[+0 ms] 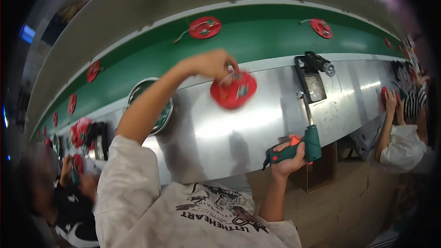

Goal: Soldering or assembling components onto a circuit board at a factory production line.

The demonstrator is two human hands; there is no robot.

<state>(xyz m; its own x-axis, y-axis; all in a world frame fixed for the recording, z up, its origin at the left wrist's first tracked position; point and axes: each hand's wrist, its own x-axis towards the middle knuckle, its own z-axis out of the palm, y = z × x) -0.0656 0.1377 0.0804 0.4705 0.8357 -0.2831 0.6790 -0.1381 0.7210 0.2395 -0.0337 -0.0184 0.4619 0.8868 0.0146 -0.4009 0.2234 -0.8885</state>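
Note:
My left hand (212,65) reaches out over the steel bench with its fingers closed on the far edge of a red round disc (248,85). Thin wires and small circuit pieces show on the disc's face, and motion blurs it slightly. Wrapped round the handle of a green pistol-shaped soldering gun (313,143) is my right hand (290,161); an orange-red trigger shows by its fingers. The gun's metal barrel points away from me, its end close to a black soldering stand (302,71) with a metal tray.
Beyond the steel bench (202,156) runs a green belt (262,27), bearing red discs (205,27) with wires. A round metal bowl (143,82) sits partly behind my left arm. Co-workers sit at the left and right; one person's hands (391,103) touch a red piece.

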